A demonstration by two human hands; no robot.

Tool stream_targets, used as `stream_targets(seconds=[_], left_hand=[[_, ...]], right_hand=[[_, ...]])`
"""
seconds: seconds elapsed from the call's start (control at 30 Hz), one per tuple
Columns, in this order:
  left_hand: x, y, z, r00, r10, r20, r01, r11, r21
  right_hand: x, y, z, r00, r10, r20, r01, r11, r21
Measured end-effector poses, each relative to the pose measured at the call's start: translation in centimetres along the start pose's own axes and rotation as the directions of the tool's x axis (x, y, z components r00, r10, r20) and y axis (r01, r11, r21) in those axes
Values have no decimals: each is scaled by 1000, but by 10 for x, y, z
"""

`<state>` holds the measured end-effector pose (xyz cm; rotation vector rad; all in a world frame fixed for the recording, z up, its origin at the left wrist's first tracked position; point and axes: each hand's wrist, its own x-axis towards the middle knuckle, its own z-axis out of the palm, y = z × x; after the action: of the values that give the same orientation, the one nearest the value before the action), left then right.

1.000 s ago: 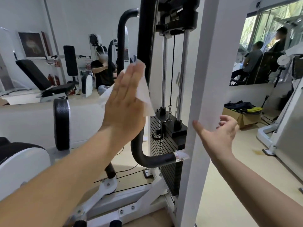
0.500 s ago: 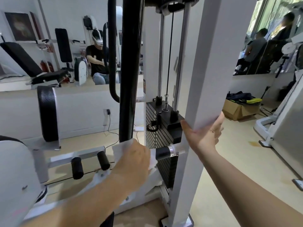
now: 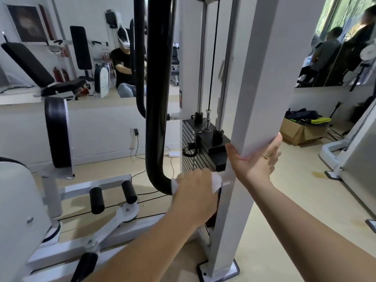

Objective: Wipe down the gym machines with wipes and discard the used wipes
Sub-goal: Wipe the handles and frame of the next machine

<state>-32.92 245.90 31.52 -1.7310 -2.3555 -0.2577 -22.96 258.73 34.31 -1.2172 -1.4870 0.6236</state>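
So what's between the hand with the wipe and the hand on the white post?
In the head view, only the black weight stack shows between the left hand, gripping the wipe, and the right hand on the white post.

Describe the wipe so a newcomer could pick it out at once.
Start at the tall white upright post of the weight machine and drop to where the thick black curved bar bends in to meet it. There the left hand presses a thin white wipe around the bar's end, the only soft, crumpled thing among rigid metal parts.
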Motion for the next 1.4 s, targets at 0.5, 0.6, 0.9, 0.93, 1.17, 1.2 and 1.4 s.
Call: stream_targets(seconds=[0.5,0.6,0.9,0.93,1.17,1.2,1.4], left_hand=[[73,-1,-35,768,-20,640,320,877,-357],[85,-4,-38,710,17,704,367,844,-391],[-40,-9,44,983,66,-173,-56,996,67],[-40,-14,47,978,96,-185,-81,993,86],[19,7,-9,993,-46,105,49,999,-25],[33,12,-14,988,-42,147,50,997,-56],[79,17,-37,823,-29,567,195,952,-235]], right_hand=[[2,14,13,996,-67,-62,64,997,-50],[0,13,12,995,-78,-56,75,996,-54],[1,17,12,993,-95,-74,91,994,-54],[1,17,12,992,-101,-77,97,994,-57],[1,19,16,992,-93,-84,89,995,-53],[1,18,15,993,-86,-81,82,995,-49],[0,16,11,994,-93,-58,90,995,-46]])
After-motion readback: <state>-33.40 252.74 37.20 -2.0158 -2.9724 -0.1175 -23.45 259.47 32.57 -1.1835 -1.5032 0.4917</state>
